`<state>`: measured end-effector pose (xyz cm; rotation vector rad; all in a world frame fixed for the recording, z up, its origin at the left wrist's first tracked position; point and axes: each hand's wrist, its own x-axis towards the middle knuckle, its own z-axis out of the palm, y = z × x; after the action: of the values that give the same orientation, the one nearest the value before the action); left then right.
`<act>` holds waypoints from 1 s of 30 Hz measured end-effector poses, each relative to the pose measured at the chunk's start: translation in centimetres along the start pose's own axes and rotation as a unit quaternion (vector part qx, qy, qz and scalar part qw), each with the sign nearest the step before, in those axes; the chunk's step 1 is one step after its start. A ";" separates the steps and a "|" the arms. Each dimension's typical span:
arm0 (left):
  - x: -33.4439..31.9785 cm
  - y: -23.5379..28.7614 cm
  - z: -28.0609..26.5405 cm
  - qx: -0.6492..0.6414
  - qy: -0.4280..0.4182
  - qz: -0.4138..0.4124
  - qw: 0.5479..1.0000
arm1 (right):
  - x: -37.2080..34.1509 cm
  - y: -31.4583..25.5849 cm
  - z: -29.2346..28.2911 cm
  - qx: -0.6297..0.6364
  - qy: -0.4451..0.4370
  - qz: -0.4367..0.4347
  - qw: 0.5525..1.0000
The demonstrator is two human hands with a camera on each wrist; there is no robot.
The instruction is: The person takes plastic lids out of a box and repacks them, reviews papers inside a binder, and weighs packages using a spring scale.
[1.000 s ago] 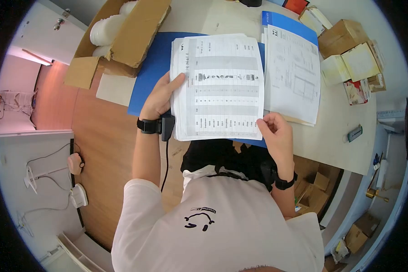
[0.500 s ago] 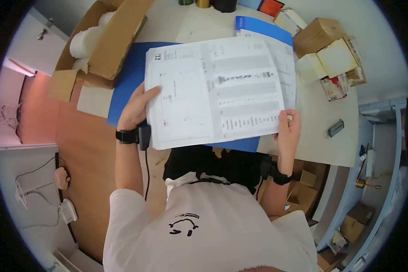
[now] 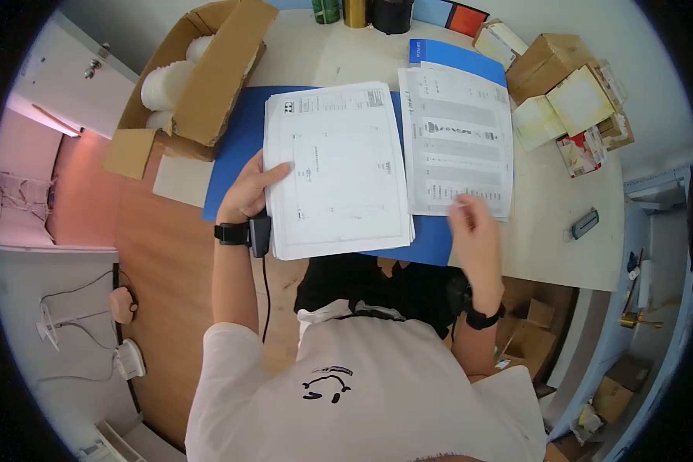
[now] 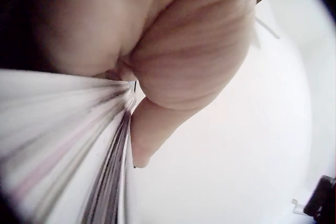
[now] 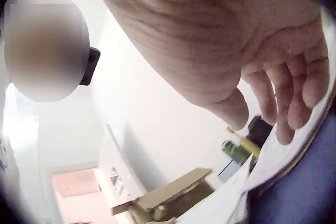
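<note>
White shirt nearest, with both arms reaching toward the table. The right hand holds nothing, its fingers loosely extended by the near edge of some printed sheets; whether they touch, I cannot tell. Level with it, the left hand grips a thick paper stack by its left edge, thumb on the top page, above a blue board. Farther off, the sheets partly cover a blue folder; a cardboard box holding white rolls stands left, and a black container sits at the back.
</note>
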<state>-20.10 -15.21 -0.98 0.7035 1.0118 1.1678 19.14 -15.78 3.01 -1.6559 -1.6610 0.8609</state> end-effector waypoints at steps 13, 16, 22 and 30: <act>-2.1 1.2 1.5 -0.079 0.035 0.006 0.996 | -2.5 -3.3 3.1 0.195 -0.132 -0.052 0.970; -2.8 3.1 4.5 -0.067 -0.002 0.066 0.996 | -2.4 -3.2 1.6 0.253 -0.132 -0.036 0.958; 1.7 4.4 11.8 -0.091 -0.058 0.082 0.991 | -0.6 -1.6 -3.0 0.166 0.065 -0.159 0.971; 12.6 -2.2 19.5 0.088 -0.020 0.070 0.993 | 3.8 5.9 -6.6 0.102 0.087 0.004 0.991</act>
<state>-0.59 -2.70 1.63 0.9480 1.0539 1.1899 27.94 -11.94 2.04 -1.5521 -1.4011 0.8358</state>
